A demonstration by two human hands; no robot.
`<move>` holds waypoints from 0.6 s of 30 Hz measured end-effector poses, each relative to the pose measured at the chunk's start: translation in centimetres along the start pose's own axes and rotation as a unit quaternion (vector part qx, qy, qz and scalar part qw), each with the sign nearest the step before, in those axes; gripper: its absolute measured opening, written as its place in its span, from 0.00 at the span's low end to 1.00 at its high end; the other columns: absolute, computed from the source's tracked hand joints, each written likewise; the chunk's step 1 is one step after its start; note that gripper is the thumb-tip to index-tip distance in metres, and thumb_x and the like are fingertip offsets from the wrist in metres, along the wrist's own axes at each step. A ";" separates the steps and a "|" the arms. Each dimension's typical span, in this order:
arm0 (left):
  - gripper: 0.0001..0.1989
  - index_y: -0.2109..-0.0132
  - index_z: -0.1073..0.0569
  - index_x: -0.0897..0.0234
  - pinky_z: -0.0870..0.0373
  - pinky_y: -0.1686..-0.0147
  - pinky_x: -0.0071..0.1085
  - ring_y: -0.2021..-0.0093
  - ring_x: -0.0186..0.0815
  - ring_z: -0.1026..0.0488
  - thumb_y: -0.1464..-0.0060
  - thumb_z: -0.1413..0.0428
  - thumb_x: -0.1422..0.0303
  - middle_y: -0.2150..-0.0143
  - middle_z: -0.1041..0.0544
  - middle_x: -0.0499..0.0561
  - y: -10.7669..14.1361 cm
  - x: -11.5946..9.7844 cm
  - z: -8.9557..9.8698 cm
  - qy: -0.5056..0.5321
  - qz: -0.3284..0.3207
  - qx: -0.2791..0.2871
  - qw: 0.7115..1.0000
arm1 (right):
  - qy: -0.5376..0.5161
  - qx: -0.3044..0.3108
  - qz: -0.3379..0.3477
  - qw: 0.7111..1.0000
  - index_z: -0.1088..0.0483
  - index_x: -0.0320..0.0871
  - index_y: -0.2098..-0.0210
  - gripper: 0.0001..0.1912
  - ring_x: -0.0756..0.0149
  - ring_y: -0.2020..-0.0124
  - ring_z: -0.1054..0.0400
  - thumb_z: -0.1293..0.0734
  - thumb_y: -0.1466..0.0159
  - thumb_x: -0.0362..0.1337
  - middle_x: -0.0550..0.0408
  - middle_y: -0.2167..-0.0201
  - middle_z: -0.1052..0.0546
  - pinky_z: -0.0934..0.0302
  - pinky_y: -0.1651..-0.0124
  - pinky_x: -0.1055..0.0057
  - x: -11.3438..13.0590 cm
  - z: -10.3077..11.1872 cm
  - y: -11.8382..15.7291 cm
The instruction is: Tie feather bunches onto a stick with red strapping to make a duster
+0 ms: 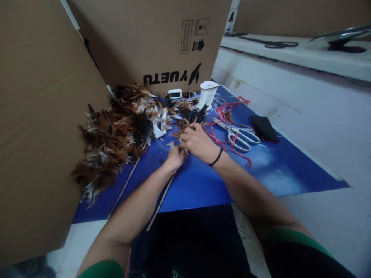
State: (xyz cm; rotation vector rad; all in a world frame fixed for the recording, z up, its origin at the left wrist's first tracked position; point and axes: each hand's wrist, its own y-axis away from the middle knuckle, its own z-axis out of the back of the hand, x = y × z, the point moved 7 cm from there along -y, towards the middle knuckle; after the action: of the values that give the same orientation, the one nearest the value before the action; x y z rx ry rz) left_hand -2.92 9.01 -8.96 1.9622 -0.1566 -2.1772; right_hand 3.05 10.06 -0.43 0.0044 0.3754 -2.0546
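My left hand [175,157] is closed around a thin stick [160,203], whose lower end slants down past the table's front edge. Just above it, my right hand [199,143] bends its fingers in a pinch at the base of a tuft of dark and brown feathers [193,115] at the stick's upper end. The two hands touch or nearly touch, and the fingertips are partly hidden. A large heap of brown feathers [111,131] lies to the left, with a second thin stick [125,188] beside it.
On the blue table [197,185] lie scissors [239,135], red string [216,137] and a black flat case [264,128]. A white roll [207,94] and a small white digital device [175,93] stand at the back. Cardboard [130,42] walls the back and left.
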 end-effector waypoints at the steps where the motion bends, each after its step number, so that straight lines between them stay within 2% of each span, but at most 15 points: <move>1: 0.11 0.75 0.35 0.66 0.47 0.80 0.24 0.83 0.26 0.41 0.45 0.54 0.79 0.82 0.37 0.45 0.0 0.0 0.0 0.004 0.005 0.000 1.000 | 0.009 0.000 0.004 1.000 0.27 0.45 0.73 0.11 0.59 0.59 0.43 0.36 0.35 0.34 0.52 0.67 0.25 0.61 0.45 0.55 0.1 0.0 0.0; 6: 0.12 0.75 0.35 0.66 0.50 0.81 0.23 0.84 0.25 0.44 0.46 0.53 0.79 0.82 0.38 0.44 0.2 0.0 0.1 0.041 0.033 -0.001 0.999 | 0.006 0.003 0.004 1.000 0.26 0.45 0.71 0.09 0.59 0.57 0.42 0.35 0.35 0.35 0.52 0.65 0.24 0.60 0.45 0.56 0.3 0.3 0.1; 9: 0.12 0.75 0.35 0.67 0.51 0.82 0.23 0.84 0.24 0.45 0.44 0.51 0.77 0.83 0.38 0.44 0.3 -0.2 0.2 0.069 0.034 0.001 0.997 | -0.023 -0.008 0.005 1.000 0.24 0.45 0.65 0.08 0.59 0.55 0.41 0.36 0.35 0.33 0.50 0.62 0.23 0.57 0.47 0.57 0.1 0.7 0.5; 12: 0.12 0.76 0.35 0.67 0.52 0.82 0.22 0.85 0.23 0.46 0.43 0.50 0.76 0.83 0.39 0.43 0.3 -0.3 0.3 0.096 0.035 0.008 0.995 | -0.069 -0.058 -0.011 0.996 0.25 0.44 0.57 0.12 0.57 0.50 0.39 0.38 0.35 0.29 0.48 0.56 0.23 0.53 0.48 0.57 -0.4 2.1 1.3; 15: 0.13 0.75 0.35 0.68 0.51 0.83 0.21 0.85 0.23 0.44 0.43 0.51 0.77 0.83 0.38 0.44 0.2 -0.5 0.8 0.107 0.039 -0.003 0.994 | -0.110 -0.104 -0.066 0.986 0.25 0.41 0.57 0.14 0.57 0.51 0.35 0.40 0.36 0.27 0.47 0.57 0.23 0.48 0.49 0.60 -1.3 3.7 2.4; 16: 0.13 0.76 0.35 0.68 0.51 0.83 0.21 0.85 0.22 0.44 0.43 0.52 0.77 0.83 0.38 0.44 0.2 -0.6 1.0 0.109 0.039 -0.005 0.993 | -0.125 -0.098 -0.088 0.983 0.24 0.41 0.58 0.14 0.59 0.53 0.33 0.41 0.36 0.27 0.47 0.59 0.22 0.46 0.51 0.62 -1.5 3.9 2.8; 18: 0.14 0.76 0.35 0.68 0.52 0.83 0.20 0.85 0.22 0.45 0.42 0.52 0.77 0.84 0.39 0.43 0.1 -0.9 1.1 0.115 0.038 -0.002 0.993 | -0.149 -0.042 -0.131 0.979 0.24 0.41 0.63 0.12 0.61 0.59 0.30 0.40 0.36 0.28 0.50 0.62 0.21 0.43 0.56 0.66 -1.7 3.2 3.4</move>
State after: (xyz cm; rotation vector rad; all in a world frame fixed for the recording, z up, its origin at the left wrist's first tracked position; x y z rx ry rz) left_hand -3.96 8.99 -7.95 2.1478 -0.1868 -1.8876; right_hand 7.33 9.15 2.02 -0.4189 0.2856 -2.2541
